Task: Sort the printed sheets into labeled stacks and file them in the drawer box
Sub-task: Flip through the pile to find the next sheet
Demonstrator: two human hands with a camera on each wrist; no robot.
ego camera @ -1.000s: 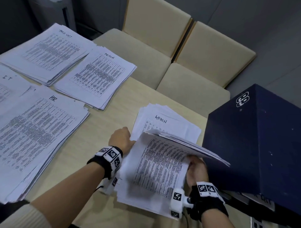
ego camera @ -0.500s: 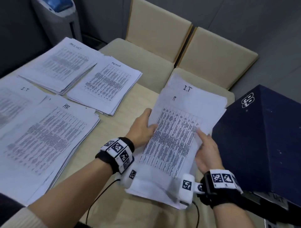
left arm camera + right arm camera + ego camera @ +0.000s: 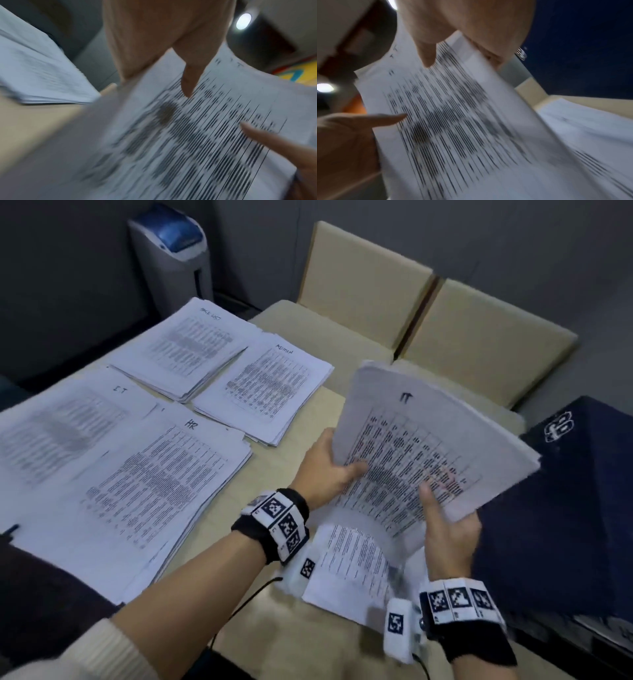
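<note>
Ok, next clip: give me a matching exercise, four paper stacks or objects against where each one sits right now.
Column 1
1. IT bundle
2. HR stack
3. ADMIN stack
4. dark blue box

Column 2
a. flat on the table, far side, next to the chair seat
b. lifted, gripped by left hand and right hand
c. right end of the table
d. flat on the table, near left

Pairs: 1-b, 2-d, 3-a, 4-c

Beyond the hands we see two beige chairs [image 3: 394,313] pushed against the bench [image 3: 274,470], and farther left a grey bin with a blue lid [image 3: 171,251].
</note>
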